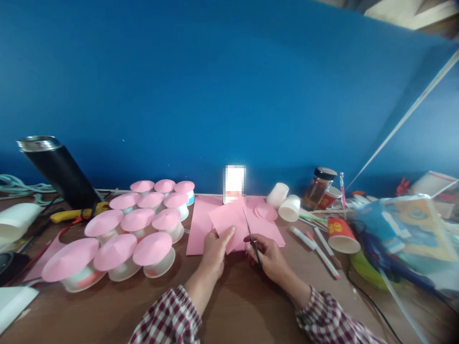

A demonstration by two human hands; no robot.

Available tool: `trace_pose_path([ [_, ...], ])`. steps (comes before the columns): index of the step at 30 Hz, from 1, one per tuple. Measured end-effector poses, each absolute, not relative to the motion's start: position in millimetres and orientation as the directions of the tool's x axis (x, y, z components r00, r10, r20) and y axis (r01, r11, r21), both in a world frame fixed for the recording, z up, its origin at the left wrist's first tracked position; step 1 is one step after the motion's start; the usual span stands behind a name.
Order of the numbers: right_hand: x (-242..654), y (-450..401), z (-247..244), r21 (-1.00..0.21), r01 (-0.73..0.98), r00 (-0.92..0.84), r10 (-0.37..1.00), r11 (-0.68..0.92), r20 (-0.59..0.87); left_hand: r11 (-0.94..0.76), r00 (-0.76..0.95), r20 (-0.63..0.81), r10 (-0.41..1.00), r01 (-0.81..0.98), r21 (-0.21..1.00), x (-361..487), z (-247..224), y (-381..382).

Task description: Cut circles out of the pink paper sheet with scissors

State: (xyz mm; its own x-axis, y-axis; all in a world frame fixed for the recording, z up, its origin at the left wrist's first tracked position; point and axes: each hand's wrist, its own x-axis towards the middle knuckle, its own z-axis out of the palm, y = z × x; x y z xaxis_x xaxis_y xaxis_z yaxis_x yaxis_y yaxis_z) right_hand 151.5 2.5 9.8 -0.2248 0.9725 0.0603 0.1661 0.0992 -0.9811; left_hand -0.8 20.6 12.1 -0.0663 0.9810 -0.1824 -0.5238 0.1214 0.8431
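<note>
My left hand (pixel 216 248) pinches the lower edge of a pink paper piece (pixel 227 220), its thumb lying on top. In my right hand (pixel 267 253) is a pair of dark scissors (pixel 255 248), with the blades pointing up along the right edge of that piece. Beneath lie larger pink sheets (pixel 199 234), with pink paper circles (pixel 266 212) on their right part. To the left, several cups topped with pink paper cones (pixel 116 251) stand in rows.
Two white cups (pixel 289 208) lie behind markers (pixel 324 258) on the right. Farther right are a jar (pixel 319 188), a red cup (pixel 342 235) and a plastic bag (pixel 412 229). A black flask (pixel 60 172) and yellow-handled tool (pixel 77 214) are at left. A bright blurred rectangle (pixel 234 184) stands at the wall.
</note>
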Motion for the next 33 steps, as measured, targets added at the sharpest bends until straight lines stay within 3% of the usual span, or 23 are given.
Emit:
trace_pose_path([
  [33, 153.3, 4.9, 16.0, -0.973, 0.214, -0.222, 0.974, 0.083, 0.034, 0.134, -0.032, -0.175, 0.984, -0.515, 0.846, -2.3, 14.7, 20.5],
])
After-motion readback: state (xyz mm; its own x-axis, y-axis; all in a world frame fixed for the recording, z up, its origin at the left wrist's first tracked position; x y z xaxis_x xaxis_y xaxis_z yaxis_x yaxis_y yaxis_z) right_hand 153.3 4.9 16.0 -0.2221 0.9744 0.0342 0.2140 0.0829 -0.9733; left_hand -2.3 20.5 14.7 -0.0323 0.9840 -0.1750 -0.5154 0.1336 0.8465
